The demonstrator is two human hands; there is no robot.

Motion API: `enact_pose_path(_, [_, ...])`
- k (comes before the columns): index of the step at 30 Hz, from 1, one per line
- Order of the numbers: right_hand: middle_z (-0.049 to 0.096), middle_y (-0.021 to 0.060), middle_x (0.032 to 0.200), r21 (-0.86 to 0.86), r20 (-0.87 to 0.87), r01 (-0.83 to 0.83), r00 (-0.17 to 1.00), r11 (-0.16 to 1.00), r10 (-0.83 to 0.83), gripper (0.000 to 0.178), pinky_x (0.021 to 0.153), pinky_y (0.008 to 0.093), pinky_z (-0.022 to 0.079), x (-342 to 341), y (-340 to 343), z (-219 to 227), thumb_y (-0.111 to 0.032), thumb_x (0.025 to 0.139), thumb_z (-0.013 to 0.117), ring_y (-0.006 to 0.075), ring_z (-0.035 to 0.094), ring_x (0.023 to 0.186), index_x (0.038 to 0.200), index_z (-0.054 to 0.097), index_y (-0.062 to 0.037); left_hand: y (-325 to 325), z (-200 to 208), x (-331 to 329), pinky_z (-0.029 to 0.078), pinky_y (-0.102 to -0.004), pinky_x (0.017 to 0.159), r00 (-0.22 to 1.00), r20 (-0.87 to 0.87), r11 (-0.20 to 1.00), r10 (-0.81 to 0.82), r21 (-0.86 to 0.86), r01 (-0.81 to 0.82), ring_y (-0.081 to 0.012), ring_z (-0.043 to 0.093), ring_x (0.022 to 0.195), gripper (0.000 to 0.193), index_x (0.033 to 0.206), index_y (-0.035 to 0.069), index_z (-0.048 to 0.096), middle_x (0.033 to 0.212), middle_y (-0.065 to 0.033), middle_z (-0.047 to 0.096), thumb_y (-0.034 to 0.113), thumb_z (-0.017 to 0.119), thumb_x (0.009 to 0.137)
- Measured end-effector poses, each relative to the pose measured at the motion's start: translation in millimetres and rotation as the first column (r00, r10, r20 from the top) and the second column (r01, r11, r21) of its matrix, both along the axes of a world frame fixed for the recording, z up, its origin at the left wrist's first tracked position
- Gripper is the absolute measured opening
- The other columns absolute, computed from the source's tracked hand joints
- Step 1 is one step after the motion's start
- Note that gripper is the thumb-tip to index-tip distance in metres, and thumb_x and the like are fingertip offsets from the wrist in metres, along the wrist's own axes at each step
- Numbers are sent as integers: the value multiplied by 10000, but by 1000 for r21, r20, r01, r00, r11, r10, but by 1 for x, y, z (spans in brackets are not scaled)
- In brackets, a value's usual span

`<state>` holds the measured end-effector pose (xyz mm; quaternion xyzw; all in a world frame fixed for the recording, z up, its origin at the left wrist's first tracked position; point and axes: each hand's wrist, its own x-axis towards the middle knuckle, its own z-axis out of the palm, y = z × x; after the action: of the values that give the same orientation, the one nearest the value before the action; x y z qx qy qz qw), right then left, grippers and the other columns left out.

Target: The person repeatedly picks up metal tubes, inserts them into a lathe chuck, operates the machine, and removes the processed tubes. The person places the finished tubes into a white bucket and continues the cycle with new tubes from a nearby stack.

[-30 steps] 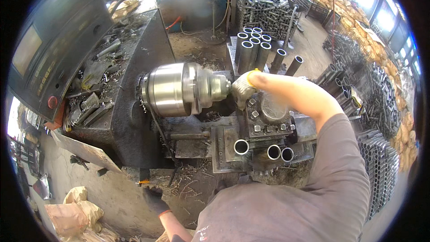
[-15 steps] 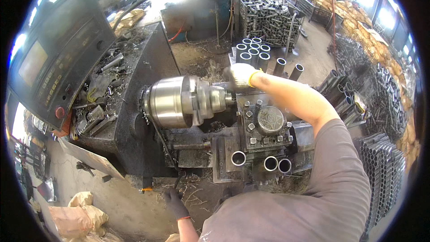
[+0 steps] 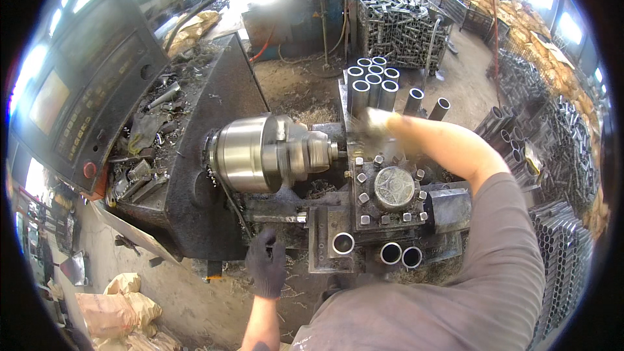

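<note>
A shiny metal chuck [image 3: 244, 153] on a lathe grips a metal workpiece [image 3: 318, 151], whose stepped outline looks smeared. My right hand [image 3: 378, 122], in a pale glove, is blurred above the far side of the square tool post [image 3: 390, 188]; whether it holds anything is unclear. My left hand [image 3: 266, 265], in a dark glove, is raised in front of the machine with curled fingers, by the lower end of a thin dark rod [image 3: 232, 203]. What it grips, if anything, cannot be made out. One short pipe [image 3: 343, 243] stands upright on the near carriage.
Two more pipes [image 3: 390, 253] stand at the carriage's near edge. Beyond my right hand stands a cluster of upright pipes [image 3: 374, 84]. A control panel [image 3: 78, 91] and a scrap-covered ledge [image 3: 153, 123] are at left. Stacked tubes [image 3: 562, 253] lie at right, wrapped bundles [image 3: 120, 312] at lower left.
My left hand has risen from low beside the machine toward the lathe bed. My right hand has shifted right, away from the workpiece, toward the tool post. The view has moved slightly.
</note>
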<state>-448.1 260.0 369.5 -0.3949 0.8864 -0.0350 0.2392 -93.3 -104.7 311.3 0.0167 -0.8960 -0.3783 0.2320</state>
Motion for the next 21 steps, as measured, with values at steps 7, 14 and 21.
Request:
enact_pose_path(7, [806,106,1020,24,379,172,910,985,-168,349,679,327,652,13,-89,47,-362,995,759,191,783,840,1221,772,-97,63,63,-125,349,-599,1237,928,-199,783,-315,-607,136,-364,523,1400,720,1428,111,585,1451,-181,584,289,842,780])
enact_pose_path(14, [777,70,971,-137,556,91,831,986,0,290,696,342,606,-10,-51,7,-274,951,776,177,737,849,1148,767,-60,138,6,-232,219,-641,1319,956,-153,671,-250,-739,56,-475,430,1484,443,1381,-22,591,1472,-269,550,142,522,974])
enact_pose_path(21, [734,40,884,7,502,145,855,989,-128,241,681,354,548,-2,3,-17,-176,903,787,164,680,815,1075,750,-11,134,-4,-240,251,-652,1275,926,-306,672,-222,-736,-82,-479,462,1448,342,1241,142,718,1416,-278,594,248,582,946])
